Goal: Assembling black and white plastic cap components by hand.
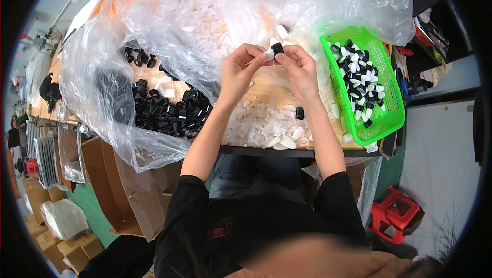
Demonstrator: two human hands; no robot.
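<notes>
My left hand (242,70) and my right hand (299,68) meet above the wooden table (266,91). Pinched between their fingertips is a small two-part piece: a white plastic insert (268,53) on the left-hand side and a black cap (277,48) on the right-hand side, pressed together. Under my hands lies a heap of white plastic pieces (271,129) with one loose black cap (300,113) among them. A heap of black caps (169,109) lies to the left on clear plastic sheeting.
A green basket (389,119) at the right holds several black-and-white pieces. Large clear plastic bags (215,6) of white parts fill the back. Cardboard boxes (110,186) stand on the floor at the left, and a red stool (397,216) at the lower right.
</notes>
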